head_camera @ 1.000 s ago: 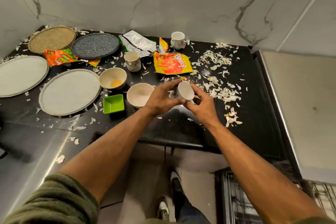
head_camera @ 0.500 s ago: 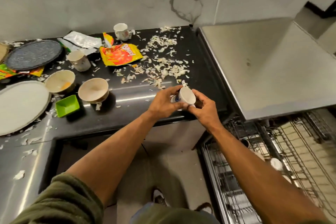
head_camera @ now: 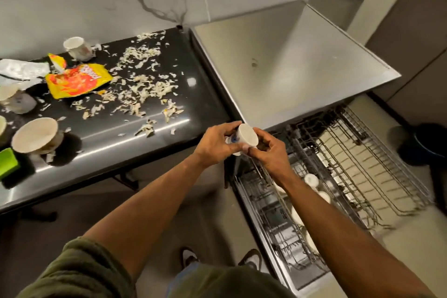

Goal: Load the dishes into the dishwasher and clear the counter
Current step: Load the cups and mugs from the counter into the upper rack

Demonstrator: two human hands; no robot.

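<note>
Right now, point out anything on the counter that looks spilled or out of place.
Pale shredded scraps are strewn across the black counter, and an opened yellow snack packet lies among the dishes. Both are rubbish, not dishwasher items.

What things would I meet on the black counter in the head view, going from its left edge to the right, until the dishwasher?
Green dish → beige bowl → orange snack packet → white mug → scattered peelings → held cup → dishwasher rack.
</note>
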